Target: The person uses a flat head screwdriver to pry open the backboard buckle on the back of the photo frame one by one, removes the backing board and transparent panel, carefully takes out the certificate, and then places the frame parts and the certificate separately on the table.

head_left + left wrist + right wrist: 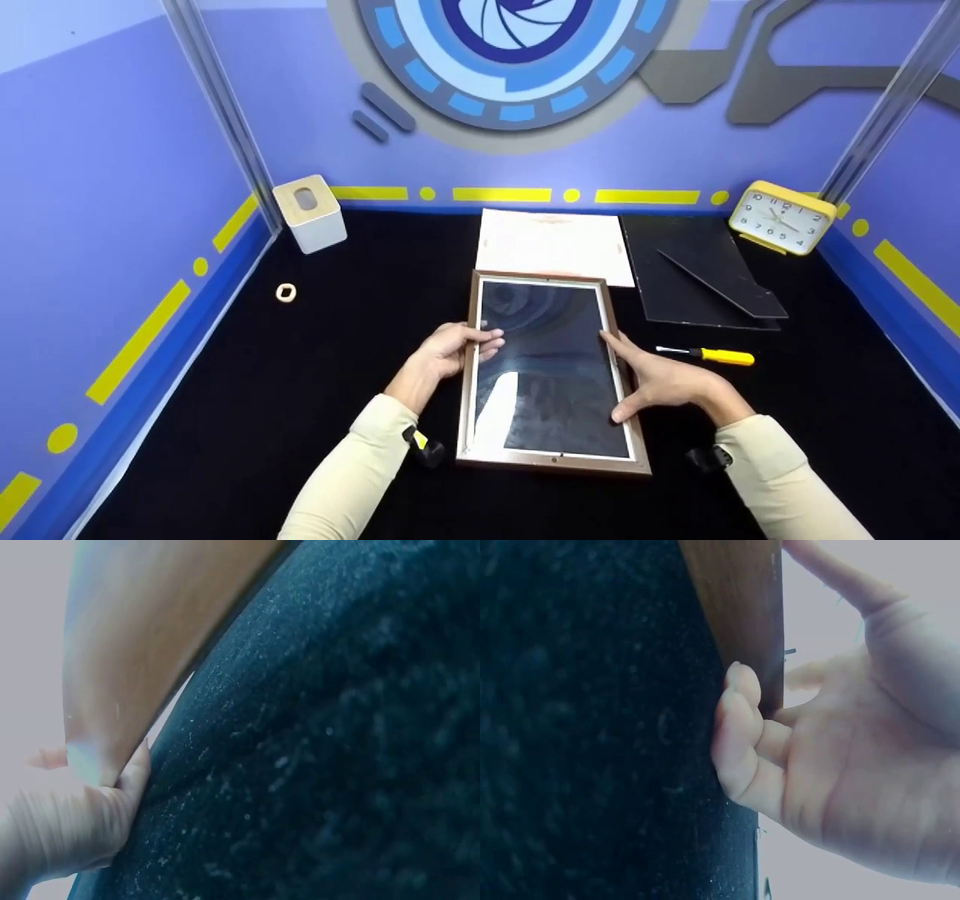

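A brown picture frame (553, 459) lies face down in front of me, a dark glossy clear pane (555, 360) showing inside its pale inner edge. My left hand (450, 349) grips the frame's left side, thumb on top; in the left wrist view the wooden side (142, 652) runs between thumb and fingers. On the right side, my right hand (660, 379) holds the frame with thumb and forefinger spread over the top. The right wrist view shows its other fingers (739, 742) curled at the lower edge of the wood (750, 615).
Behind the frame lies a white sheet (551, 240). Right of that is a black backing board (675, 292) with a folded-out stand (720, 285). A yellow screwdriver (724, 357) lies near my right hand. A clock (784, 217), tissue box (311, 214) and small wooden ring (286, 285) stand farther out.
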`<action>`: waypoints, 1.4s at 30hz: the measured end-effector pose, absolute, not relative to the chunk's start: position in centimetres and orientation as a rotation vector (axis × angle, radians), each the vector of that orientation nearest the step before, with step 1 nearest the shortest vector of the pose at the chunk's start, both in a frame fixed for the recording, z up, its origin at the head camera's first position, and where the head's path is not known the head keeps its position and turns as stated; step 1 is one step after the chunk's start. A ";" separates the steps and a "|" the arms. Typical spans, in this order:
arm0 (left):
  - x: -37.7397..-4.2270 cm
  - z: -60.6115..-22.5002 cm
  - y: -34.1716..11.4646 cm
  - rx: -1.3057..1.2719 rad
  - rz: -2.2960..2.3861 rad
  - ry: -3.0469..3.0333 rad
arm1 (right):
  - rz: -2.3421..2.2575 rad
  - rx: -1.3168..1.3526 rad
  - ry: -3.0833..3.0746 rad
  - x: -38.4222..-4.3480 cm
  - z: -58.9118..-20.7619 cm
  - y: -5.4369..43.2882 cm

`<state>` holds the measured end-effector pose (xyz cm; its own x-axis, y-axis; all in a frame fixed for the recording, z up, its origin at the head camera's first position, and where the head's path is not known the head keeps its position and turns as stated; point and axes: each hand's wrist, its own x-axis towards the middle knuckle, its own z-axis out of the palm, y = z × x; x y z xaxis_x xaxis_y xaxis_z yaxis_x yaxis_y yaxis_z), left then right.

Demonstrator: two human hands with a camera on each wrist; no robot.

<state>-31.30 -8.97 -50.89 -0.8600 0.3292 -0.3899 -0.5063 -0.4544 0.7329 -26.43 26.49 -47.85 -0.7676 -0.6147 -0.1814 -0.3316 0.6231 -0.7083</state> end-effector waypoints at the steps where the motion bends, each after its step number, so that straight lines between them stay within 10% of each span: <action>1: -31.3 -50.9 -8.9 -0.268 2.305 1.255 | -0.958 -0.766 2.449 -26.4 -47.9 26.5; 42: -31.4 -50.9 -8.9 -0.264 2.292 1.292 | -1.752 -0.841 1.876 -26.1 -45.9 25.8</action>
